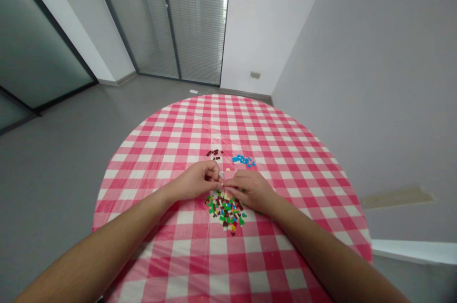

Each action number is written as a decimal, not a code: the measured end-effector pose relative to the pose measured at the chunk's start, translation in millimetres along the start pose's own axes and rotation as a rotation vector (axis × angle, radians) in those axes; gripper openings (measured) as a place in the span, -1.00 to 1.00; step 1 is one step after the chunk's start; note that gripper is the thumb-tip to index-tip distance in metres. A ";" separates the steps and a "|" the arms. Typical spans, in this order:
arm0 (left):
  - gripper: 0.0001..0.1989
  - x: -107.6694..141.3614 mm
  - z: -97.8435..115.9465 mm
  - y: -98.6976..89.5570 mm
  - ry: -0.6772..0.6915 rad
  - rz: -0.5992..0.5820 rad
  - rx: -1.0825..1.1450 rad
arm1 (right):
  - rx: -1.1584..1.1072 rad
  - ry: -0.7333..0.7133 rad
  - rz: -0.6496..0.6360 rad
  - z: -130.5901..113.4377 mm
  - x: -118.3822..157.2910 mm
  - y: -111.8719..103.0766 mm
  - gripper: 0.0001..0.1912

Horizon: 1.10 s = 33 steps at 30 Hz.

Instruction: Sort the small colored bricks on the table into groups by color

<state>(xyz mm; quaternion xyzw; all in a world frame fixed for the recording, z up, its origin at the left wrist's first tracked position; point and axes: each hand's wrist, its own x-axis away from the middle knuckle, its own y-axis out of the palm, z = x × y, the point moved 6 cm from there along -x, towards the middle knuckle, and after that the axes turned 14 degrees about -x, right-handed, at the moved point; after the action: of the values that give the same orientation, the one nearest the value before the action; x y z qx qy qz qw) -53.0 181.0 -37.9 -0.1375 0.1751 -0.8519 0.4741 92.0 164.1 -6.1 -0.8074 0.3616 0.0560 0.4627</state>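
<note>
My left hand [200, 179] and my right hand [254, 189] meet fingertip to fingertip over the middle of the table, both closed in a pinch. A tiny pale piece shows between the fingertips, too small to name. Just below the hands lies a mixed pile of small pieces [228, 210], green, brown, white, yellow and blue. Beyond my left hand is a small group of dark brown pieces [214, 153]. A group of blue pieces [243, 160] lies beyond my right hand. One cream piece [227, 169] sits between the hands and these groups.
The round table [171, 146] has a pink and white checked cover. Behind it are a glass partition with blinds [196, 17] and a white wall with a socket [255, 75]. A white power strip [193, 91] lies on the floor past the far edge.
</note>
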 end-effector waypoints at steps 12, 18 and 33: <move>-0.73 0.5 2.2 3.9 0.020 -0.043 0.026 | 0.023 -0.004 -0.013 -1.5 1.2 2.1 -0.81; -0.73 0.3 -1.4 5.3 0.025 -0.039 0.023 | 0.038 -0.003 -0.003 -5.4 -1.0 3.2 -0.83; -0.77 1.0 5.5 3.9 0.044 -0.053 0.039 | 0.077 -0.001 0.050 -4.9 -1.9 2.9 -0.90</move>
<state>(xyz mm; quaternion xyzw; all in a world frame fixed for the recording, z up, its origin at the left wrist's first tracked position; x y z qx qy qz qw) -48.3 177.2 -34.5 -0.1140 0.1650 -0.8702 0.4500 87.6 160.3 -4.6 -0.7798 0.3831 0.0540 0.4922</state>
